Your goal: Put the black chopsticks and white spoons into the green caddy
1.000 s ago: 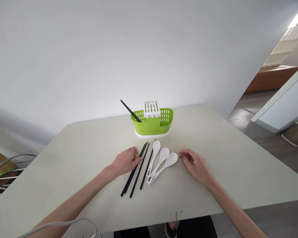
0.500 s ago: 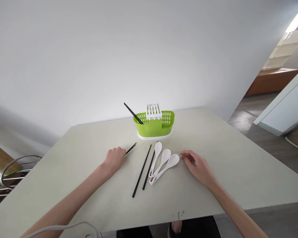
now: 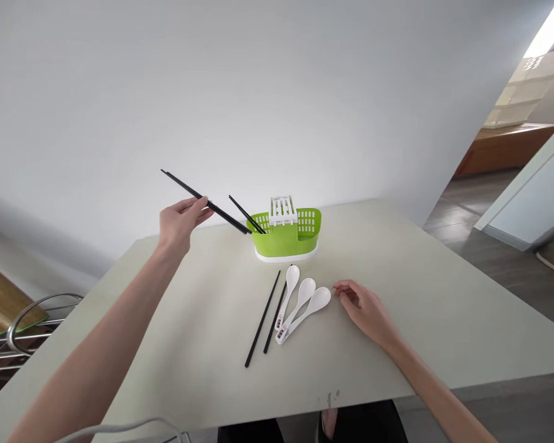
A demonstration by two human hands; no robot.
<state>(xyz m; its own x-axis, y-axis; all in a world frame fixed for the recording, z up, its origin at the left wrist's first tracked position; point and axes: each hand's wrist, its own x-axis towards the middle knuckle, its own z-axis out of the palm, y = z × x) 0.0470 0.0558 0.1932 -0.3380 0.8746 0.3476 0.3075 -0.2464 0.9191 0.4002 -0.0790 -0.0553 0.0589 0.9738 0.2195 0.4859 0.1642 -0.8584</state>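
Pinched between the thumb and fingers of my left hand is a pair of black chopsticks, raised above the table and slanting down to the right. Their lower ends are at the left rim of a green basket; whether they touch it I cannot tell. Other black chopsticks lean out of the basket's left compartment. In front of it lie two black chopsticks and three white spoons, fanned out with handles together. My right hand rests on the table beside the rightmost spoon, loosely curled, holding nothing.
The pale table stands against a white wall. A white slatted piece tops the basket's middle. A grey cable crosses the near left edge. Left of the table is a metal rack.
My left hand has lifted the pair of chopsticks off the table and carried it up and forward to the basket's left side. My right hand stays in place.
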